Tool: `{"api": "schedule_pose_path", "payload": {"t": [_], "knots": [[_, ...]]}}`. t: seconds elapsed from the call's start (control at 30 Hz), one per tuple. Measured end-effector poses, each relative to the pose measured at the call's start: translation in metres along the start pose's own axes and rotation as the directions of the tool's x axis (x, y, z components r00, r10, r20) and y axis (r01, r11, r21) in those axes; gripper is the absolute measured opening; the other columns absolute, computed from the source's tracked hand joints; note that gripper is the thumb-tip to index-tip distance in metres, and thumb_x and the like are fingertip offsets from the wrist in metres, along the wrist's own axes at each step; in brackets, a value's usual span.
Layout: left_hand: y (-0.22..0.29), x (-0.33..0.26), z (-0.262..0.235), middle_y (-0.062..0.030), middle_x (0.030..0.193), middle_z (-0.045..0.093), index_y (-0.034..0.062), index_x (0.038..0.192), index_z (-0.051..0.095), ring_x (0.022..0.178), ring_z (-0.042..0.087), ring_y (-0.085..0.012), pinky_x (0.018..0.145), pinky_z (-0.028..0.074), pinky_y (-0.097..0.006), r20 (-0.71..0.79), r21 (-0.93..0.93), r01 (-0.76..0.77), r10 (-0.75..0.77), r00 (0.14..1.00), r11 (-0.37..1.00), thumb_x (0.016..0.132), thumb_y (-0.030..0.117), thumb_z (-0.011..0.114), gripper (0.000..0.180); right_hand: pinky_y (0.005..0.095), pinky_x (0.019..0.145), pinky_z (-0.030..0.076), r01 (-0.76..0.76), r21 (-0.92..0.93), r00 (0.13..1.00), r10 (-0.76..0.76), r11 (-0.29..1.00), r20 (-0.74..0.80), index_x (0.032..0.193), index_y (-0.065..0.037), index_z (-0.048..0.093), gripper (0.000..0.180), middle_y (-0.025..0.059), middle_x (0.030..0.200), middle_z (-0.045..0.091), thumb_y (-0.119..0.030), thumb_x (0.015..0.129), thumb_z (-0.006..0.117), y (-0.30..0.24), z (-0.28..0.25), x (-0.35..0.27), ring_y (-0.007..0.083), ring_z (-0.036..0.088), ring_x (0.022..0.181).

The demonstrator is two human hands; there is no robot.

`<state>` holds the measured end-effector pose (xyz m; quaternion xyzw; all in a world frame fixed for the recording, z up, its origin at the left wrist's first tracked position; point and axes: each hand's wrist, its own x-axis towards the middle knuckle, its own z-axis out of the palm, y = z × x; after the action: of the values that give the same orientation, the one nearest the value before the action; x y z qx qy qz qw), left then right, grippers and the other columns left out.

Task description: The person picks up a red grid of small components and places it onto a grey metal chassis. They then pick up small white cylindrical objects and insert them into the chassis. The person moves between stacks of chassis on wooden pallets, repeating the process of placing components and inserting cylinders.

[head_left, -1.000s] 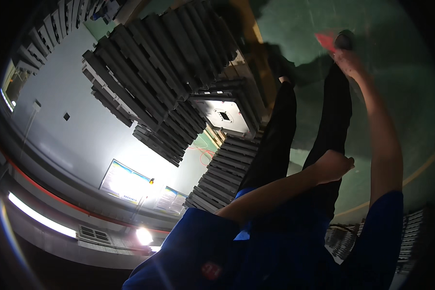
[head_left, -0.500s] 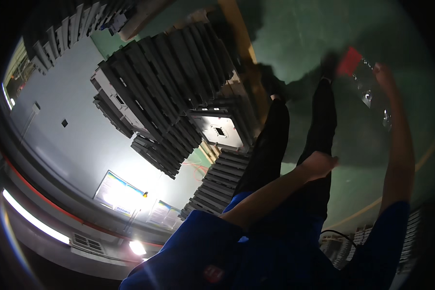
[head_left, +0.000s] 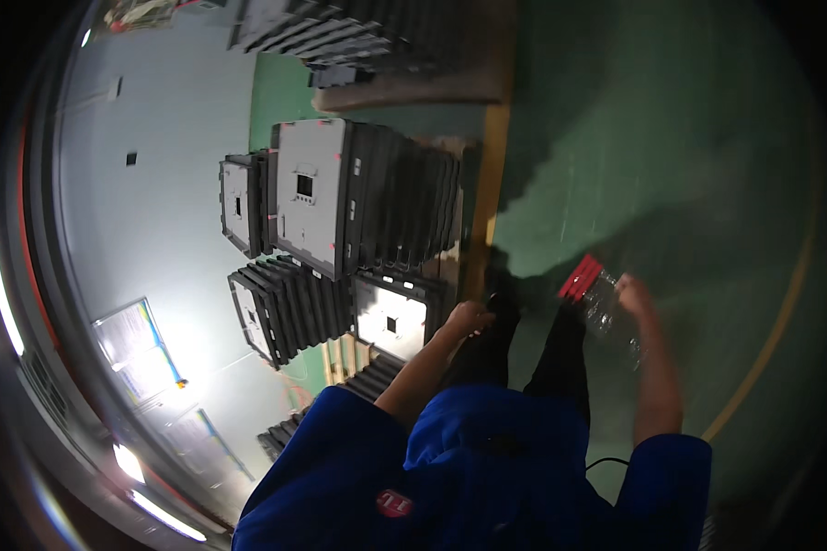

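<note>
My right hand (head_left: 630, 294) is closed on a clear plastic bag with a red part, out over the green floor in front of my right side. The red part (head_left: 581, 277) points toward my leg. Crumpled clear plastic (head_left: 603, 309) hangs between it and my fingers, smeared by motion. My left hand (head_left: 470, 319), its fingers curled in, hangs in front of my left thigh with nothing visible in it. Nearest to it is a dark-framed panel (head_left: 391, 323) with a bright pale face and a small dark opening.
Stacks of dark-framed panels (head_left: 311, 188) stand on my left, beside a pale wall (head_left: 170, 129). More panels (head_left: 340, 28) sit farther ahead on a brownish base (head_left: 413, 94). A yellow line (head_left: 498, 156) runs along the green floor (head_left: 616, 110) between the stacks and me.
The view has swung round. My left hand has moved left, away from in front of my body. My right hand and the bag sit lower and closer in. The stacks show their faces more.
</note>
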<state>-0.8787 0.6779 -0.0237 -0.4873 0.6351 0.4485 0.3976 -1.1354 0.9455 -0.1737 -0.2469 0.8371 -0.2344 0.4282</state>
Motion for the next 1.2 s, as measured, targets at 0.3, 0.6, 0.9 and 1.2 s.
{"api": "schedule_pose_path", "payload": {"t": [0.3, 0.6, 0.9, 1.2], "knots": [[-0.021, -0.043, 0.037, -0.0065, 0.077, 0.057, -0.0018, 0.080, 0.055, 0.070, 0.056, -0.0133, 0.062, 0.048, -0.025, -0.032, -0.936, -0.188, 0.458, 0.889, 0.298, 0.079, 0.013, 0.055, 0.015, 0.0416, 0.066, 0.044, 0.141, -0.410, 0.972, -0.048, 0.901, 0.231, 0.074, -0.002, 0.057, 0.015, 0.0178, 0.082, 0.057, -0.015, 0.068, 0.051, -0.033, -0.017, -0.028, 0.0332, 0.055, 0.075], [-0.013, -0.037, -0.086, -0.0018, 0.065, 0.055, 0.0017, 0.084, 0.057, 0.051, 0.050, -0.0069, 0.046, 0.041, -0.020, -0.265, -0.840, -0.438, 0.463, 0.846, 0.320, 0.082, 0.022, 0.051, 0.021, 0.0379, 0.055, 0.046, 0.169, -0.576, 0.903, 0.109, 0.800, 0.415, 0.072, 0.000, 0.059, 0.017, 0.0159, 0.061, 0.058, -0.014, 0.070, 0.049, -0.119, -0.079, -0.008, 0.0265, 0.058, 0.052], [-0.097, -0.066, -0.182, 0.0004, 0.054, 0.048, 0.0050, 0.074, 0.055, 0.041, 0.040, -0.0053, 0.037, 0.029, -0.020, -0.472, -0.835, -0.539, 0.361, 0.804, 0.108, 0.083, 0.034, 0.048, 0.032, 0.0347, 0.053, 0.044, 0.604, -0.515, 0.793, -0.393, 0.608, 0.465, 0.068, -0.005, 0.059, 0.018, 0.0123, 0.058, 0.056, -0.012, 0.069, 0.043, -0.352, -0.012, 0.073, 0.0230, 0.057, 0.054], [-0.144, -0.057, -0.222, -0.0028, 0.069, 0.056, 0.0040, 0.080, 0.054, 0.057, 0.052, -0.0081, 0.049, 0.041, -0.019, -0.632, -0.745, -0.526, 0.181, 0.754, -0.412, 0.085, 0.022, 0.045, 0.020, 0.0376, 0.064, 0.043, 0.851, -0.325, 0.506, -0.480, 0.412, 0.717, 0.064, -0.008, 0.058, 0.018, 0.0105, 0.069, 0.058, -0.016, 0.066, 0.041, -0.565, 0.056, 0.034, 0.0292, 0.054, 0.071]]}}
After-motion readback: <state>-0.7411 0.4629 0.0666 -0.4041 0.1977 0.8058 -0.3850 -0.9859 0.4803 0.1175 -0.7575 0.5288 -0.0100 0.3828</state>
